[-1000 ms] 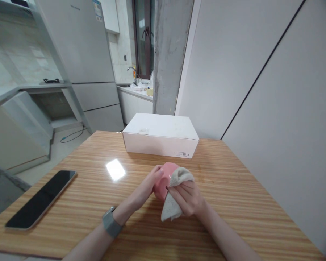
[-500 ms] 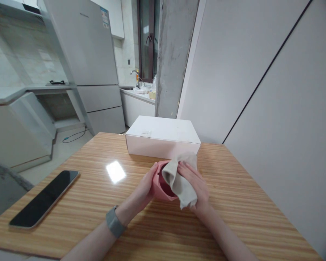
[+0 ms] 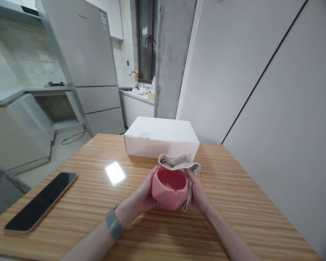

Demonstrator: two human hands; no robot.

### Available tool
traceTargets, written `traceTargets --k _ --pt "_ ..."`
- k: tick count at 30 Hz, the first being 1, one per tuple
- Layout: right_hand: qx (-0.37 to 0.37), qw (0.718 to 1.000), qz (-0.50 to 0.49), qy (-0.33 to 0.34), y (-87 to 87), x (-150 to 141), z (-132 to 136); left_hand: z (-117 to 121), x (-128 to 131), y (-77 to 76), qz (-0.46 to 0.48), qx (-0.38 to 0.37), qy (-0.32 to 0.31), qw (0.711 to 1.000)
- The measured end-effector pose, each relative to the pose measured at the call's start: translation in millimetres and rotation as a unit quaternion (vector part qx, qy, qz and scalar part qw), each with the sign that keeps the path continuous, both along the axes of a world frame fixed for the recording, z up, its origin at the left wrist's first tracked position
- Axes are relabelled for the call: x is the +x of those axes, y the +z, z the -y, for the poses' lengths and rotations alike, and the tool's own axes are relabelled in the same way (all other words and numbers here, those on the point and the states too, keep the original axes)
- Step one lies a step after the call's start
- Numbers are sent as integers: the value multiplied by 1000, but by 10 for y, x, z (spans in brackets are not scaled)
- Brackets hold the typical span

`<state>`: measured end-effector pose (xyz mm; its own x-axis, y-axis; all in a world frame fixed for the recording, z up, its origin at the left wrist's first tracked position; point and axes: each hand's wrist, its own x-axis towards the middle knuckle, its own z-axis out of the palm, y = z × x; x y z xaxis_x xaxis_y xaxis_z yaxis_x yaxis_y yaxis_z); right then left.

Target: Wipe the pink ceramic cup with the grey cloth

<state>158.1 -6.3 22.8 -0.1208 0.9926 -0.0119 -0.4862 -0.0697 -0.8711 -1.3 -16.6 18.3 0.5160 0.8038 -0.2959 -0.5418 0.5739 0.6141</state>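
Note:
A pink faceted ashtray [image 3: 168, 197], with a notch in its rim, is tilted so that its hollow faces me. My left hand [image 3: 146, 192] grips it from the left side, fingers partly hidden behind it. On its right, my right hand [image 3: 197, 188] is closed on a light grey cloth [image 3: 176, 161], pressing it against the ashtray's side. The cloth bunches up behind the far rim, and a corner hangs down below my right fingers. A grey band circles my left wrist.
Just beyond my hands, a white box [image 3: 161, 139] lies on the wood-grain table [image 3: 95, 203]. A black phone [image 3: 43, 201] rests at the table's left. A white panelled wall [image 3: 282, 127] stands along the right. Past the table are a fridge [image 3: 81, 54] and a sink counter.
My right hand has shifted the cloth from over the ashtray's opening to its far and right sides. The ashtray has turned, and its inside now shows.

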Motion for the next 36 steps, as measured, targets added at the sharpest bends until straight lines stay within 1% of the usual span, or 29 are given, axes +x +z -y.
traceTargets --k 2,4,7,10,11,13,16,19,21,23,25,29,34,36 --pt "23 999 12 -45 -46 -29 -15 -17 -27 21 -19 -10 -8 1000" --pt "46 993 34 -105 -105 -71 1 -24 -52 58 -30 -11 -5 999" --pt "75 976 91 -181 -175 -130 78 -5 -48 131 8 19 19 1000" --pt "92 964 133 -210 -194 -144 141 41 7 196 89 69 36 993" --pt "93 963 134 -216 -193 -133 144 55 24 209 100 77 34 991" --pt "90 963 116 -227 -188 -93 113 73 37 217 87 73 18 993" --pt "87 971 66 -214 -185 -6 9 65 -3 194 29 50 -27 998" --pt "73 981 21 -180 -172 56 -78 36 -68 152 -6 39 -73 997" --pt "39 988 -2 -148 -148 68 -93 19 -94 118 -18 37 -97 994" --pt "-5 993 -22 -115 -118 62 -82 5 -97 82 -20 34 -106 994" --pt "-30 994 -32 -97 -96 51 -66 -3 -77 51 -23 24 -102 994" --pt "-25 995 -26 -94 -113 60 -70 6 -13 42 -30 16 -68 997" --pt "18 995 2 -96 -169 83 -105 39 17 102 -37 23 -36 998" --pt "45 993 12 -112 -171 61 -92 44 22 117 -34 28 -20 999"
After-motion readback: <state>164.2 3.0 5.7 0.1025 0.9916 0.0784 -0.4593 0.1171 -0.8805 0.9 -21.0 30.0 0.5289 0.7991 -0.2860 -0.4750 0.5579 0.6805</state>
